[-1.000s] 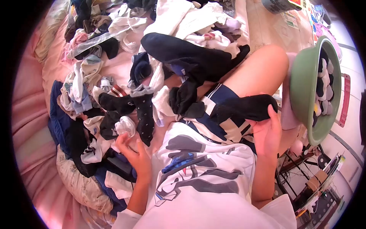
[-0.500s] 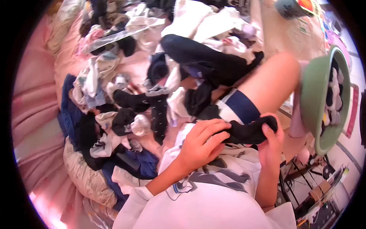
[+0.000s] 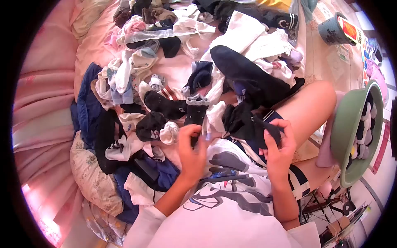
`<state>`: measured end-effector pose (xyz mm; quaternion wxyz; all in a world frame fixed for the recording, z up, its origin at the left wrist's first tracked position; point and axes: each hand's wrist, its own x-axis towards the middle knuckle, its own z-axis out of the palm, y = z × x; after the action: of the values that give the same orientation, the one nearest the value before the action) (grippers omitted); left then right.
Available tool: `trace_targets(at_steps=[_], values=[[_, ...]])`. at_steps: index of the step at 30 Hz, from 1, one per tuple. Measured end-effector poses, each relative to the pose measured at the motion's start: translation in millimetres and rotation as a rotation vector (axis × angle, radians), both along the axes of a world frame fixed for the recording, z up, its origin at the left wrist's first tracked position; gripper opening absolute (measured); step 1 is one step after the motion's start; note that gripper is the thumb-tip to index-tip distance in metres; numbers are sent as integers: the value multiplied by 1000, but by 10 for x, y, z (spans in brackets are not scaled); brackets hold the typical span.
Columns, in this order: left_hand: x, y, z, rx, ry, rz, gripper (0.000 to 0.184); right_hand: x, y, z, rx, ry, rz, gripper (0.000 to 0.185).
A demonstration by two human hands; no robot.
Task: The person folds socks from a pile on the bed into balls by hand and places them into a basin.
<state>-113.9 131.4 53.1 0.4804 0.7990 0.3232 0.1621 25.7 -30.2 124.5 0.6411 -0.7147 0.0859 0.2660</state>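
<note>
In my right hand [image 3: 281, 151], thumb and fingers pinch one end of a black sock [image 3: 264, 134], held over my lap. More black fabric [image 3: 240, 120] lies right beside it, and where one piece ends is hard to see. My left hand [image 3: 192, 155], a little blurred, is held with fingers curved and thumb apart over the lower part of a dotted black sock with a grey cuff [image 3: 196, 103]. No grip on that sock shows. Near these fingers are a balled white sock [image 3: 168, 133], a white sock [image 3: 215, 118] and another black sock [image 3: 164, 105].
Many loose socks lie across the pink bedding [image 3: 173, 68]. A green basin [image 3: 345, 124] holding socks stands at the right. A dark cup-shaped container [image 3: 332, 32] is at the upper right. A floral pillow [image 3: 93, 177] and dark blue cloth [image 3: 89, 105] lie left.
My left hand has let go of the black sock and moved left toward the dotted sock. My right hand keeps the black sock, lower and turned. The view has shifted.
</note>
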Motion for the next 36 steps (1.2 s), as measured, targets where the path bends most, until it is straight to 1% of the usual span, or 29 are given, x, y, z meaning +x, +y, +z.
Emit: trace_targets(at_steps=[1, 2, 4, 5, 6, 8, 9, 10, 11, 12, 13, 14, 15, 16, 18, 19, 20, 21, 22, 24, 26, 28, 30, 31, 32, 33, 34, 35, 36], values=[[19, 185, 40, 261, 70, 16, 37, -7, 19, 17, 10, -54, 55, 18], [66, 379, 61, 515, 142, 29, 40, 11, -11, 30, 3, -59, 52, 18], [140, 632, -19, 631, 269, -72, 49, 106, -117, 31, -35, -77, -11, 18], [200, 708, 5, 680, 288, -161, 55, 179, -145, 13, -37, -82, -11, 18], [285, 754, 65, 689, 318, -262, 52, 289, -166, -24, -7, -49, -45, 23], [347, 870, -28, 724, 344, -428, 43, 461, -214, -85, 42, 16, -124, 34], [350, 899, -51, 725, 335, -424, 38, 486, -228, -116, 80, -97, -135, 41], [362, 941, -67, 732, 325, -417, 34, 486, -224, -195, 79, -104, -140, 41], [353, 974, -82, 685, 344, -362, 30, 468, -203, -297, -1, -360, -136, 40], [331, 1007, -37, 687, 337, -370, 30, 439, -175, -335, -88, -612, -131, 38], [310, 1038, 37, 715, 285, -317, 30, 377, -123, -304, -251, -674, 6, 27], [301, 1062, 119, 743, 232, -262, 29, 334, -35, -234, -407, -594, 167, 19], [288, 1065, 230, 710, 231, -215, 29, 322, 18, -293, -470, -515, 316, 16], [268, 1077, 343, 677, 233, -167, 30, 321, 68, -368, -617, -629, 483, 17], [211, 1129, 472, 709, 198, -183, 26, 290, 165, -365, -928, -629, 827, 20], [169, 1133, 531, 473, 239, -60, 23, 274, 189, -389, -915, -634, 824, 20], [143, 1137, 582, 235, 272, 63, 19, 255, 196, -450, -1002, -641, 860, 18], [140, 1128, 635, 295, 184, 59, 18, 236, 192, -510, -1093, -645, 896, 18], [155, 1095, 710, 303, 182, 57, 18, 221, 178, -565, -1087, -647, 889, 18], [221, 1021, 877, -43, 87, 158, 21, 219, 154, -658, -1090, -758, 822, 15], [186, 1024, 875, 2, 84, 120, 23, 230, 143, -692, -1096, -789, 808, 13], [176, 1058, 861, 136, 106, 44, 28, 239, 121, -613, -1105, -814, 791, 11], [218, 949, 987, 153, 123, 51, 31, 253, 57, -387, -918, -857, 577, 7], [278, 856, 1088, 232, 130, 49, 32, 276, 23, -218, -858, -885, 518, 11], [356, 749, 1181, 309, 135, 46, 34, 282, -43, -84, -858, -883, 504, 11], [456, 616, 1244, 237, 74, 65, 36, 276, -138, 26, -674, -1009, 377, 11], [553, 490, 1306, 197, 35, 29, 31, 251, -258, 130, -489, -1128, 245, 12], [665, 344, 1342, 158, -20, -36, 25, 166, -418, 235, -312, -1055, 246, 10], [780, 197, 1352, 118, -79, -105, 22, 82, -506, 277, -325, -1063, 222, 10]])
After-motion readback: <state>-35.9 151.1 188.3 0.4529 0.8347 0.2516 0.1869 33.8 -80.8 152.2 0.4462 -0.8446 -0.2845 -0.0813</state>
